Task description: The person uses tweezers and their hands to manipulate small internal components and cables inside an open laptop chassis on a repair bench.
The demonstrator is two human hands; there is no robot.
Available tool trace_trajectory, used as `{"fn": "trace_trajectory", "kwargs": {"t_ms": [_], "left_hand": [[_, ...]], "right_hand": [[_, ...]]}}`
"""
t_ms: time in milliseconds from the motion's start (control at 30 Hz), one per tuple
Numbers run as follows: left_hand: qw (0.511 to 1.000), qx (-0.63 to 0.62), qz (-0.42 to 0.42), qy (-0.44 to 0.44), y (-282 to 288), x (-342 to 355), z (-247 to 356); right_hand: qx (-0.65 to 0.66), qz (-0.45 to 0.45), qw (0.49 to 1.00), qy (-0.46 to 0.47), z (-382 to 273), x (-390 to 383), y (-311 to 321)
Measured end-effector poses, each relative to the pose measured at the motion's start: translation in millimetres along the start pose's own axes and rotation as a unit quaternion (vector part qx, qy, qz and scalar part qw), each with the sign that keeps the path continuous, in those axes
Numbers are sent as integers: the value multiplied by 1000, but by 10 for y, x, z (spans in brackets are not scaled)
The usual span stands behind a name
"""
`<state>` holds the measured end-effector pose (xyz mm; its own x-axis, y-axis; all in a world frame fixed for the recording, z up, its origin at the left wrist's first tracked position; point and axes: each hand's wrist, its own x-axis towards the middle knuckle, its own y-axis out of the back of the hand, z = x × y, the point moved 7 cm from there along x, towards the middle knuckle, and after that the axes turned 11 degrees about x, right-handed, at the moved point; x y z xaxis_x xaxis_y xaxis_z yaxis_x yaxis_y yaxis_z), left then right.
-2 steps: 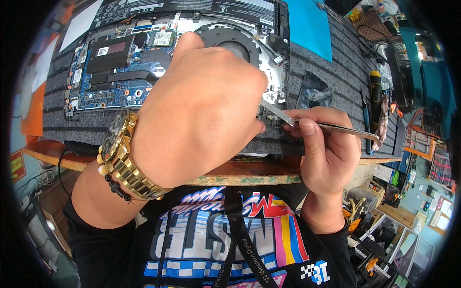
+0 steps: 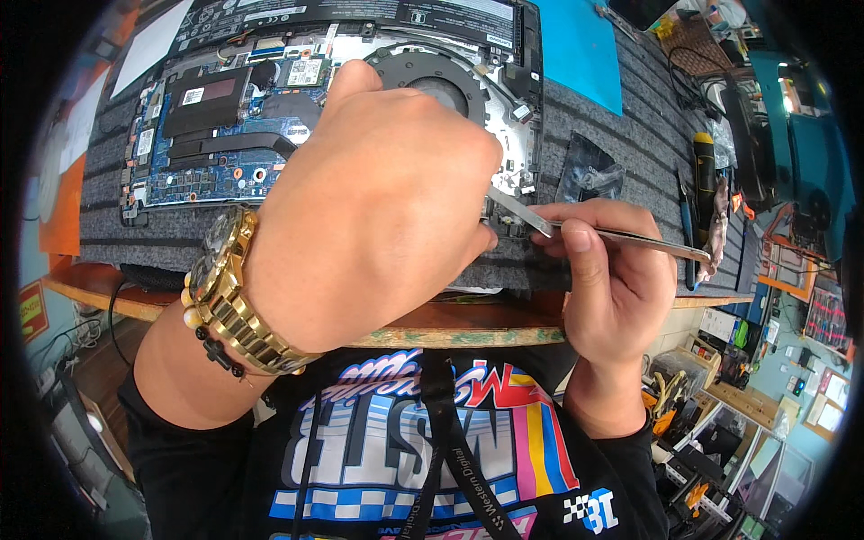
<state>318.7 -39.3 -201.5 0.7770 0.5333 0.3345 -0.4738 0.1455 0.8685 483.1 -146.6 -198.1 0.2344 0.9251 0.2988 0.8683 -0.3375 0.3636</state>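
An opened laptop base (image 2: 533, 117) lies in front of me, its blue circuit board (image 2: 225, 180), black fan (image 2: 436, 76) and black battery (image 2: 396, 22) exposed. Across its middle and near right corner reaches my left hand (image 2: 387, 180), back upward, fingers curled down and closed. Their tips, and whatever they grip, are hidden beneath the hand. My right hand (image 2: 621, 270), just right of the laptop's near corner, pinches slim metal tweezers (image 2: 630, 241) between thumb and fingers. A flat silvery strip (image 2: 520, 212) runs from this pinch toward the left hand; its far end is hidden.
The laptop rests on a grey striped mat (image 2: 576, 76) over a wooden table (image 2: 459, 335). To the right are a small dark plastic bag (image 2: 591, 171), a blue sheet (image 2: 580, 49) and a yellow-and-black screwdriver (image 2: 704, 171). White paper (image 2: 148, 45) lies at far left.
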Motion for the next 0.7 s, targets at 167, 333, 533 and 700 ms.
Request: {"fn": "trace_trajectory", "kwargs": {"t_ms": [167,333,533,700], "left_hand": [[996,-38,75,7,23,-8,5],[999,-30,36,15,144,89,-2],[996,-86,15,19,192,237,-63],[981,-144,128,-36,239,246,35]], "right_hand": [[3,1,1000,7,0,28,16],[24,13,1000,-10,42,38,60],[42,8,999,-26,27,74,101],[21,-49,998,-19,50,89,134]]}}
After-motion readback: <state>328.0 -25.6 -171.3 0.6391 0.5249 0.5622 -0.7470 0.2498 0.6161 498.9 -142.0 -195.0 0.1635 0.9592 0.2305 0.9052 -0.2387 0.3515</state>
